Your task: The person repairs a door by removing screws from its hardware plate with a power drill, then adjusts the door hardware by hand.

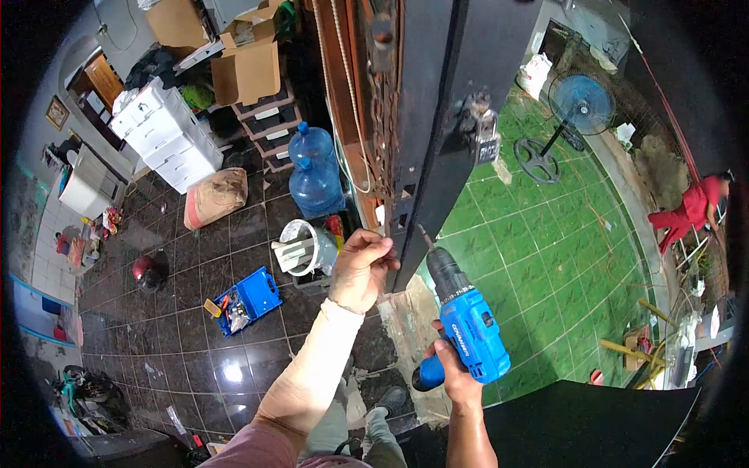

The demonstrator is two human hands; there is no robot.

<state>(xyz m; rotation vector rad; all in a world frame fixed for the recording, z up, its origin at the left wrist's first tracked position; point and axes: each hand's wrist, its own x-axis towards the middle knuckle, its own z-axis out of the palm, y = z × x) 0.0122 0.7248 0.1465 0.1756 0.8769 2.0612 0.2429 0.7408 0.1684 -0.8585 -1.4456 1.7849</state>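
Note:
My right hand point(454, 370) is wrapped round the handle of a blue cordless drill point(473, 331). The drill's bit points up, its tip close to the edge of a dark metal door point(429, 117). On the other side of that edge is my left hand point(363, 269), its fingers pinched together beside the door frame; whatever they hold, if anything, is too small to make out. A padlock point(487, 140) hangs from a latch higher on the door. A chain point(382, 101) runs down near the frame.
Left, on dark tiles, are an open blue toolbox point(253, 300), a white bucket point(303, 243), a blue water jug point(314, 175), a sack point(217, 199) and white drawers point(168, 132). Right, on green tiles, stands a fan point(581, 101). A person in red point(694, 207) is at the far right.

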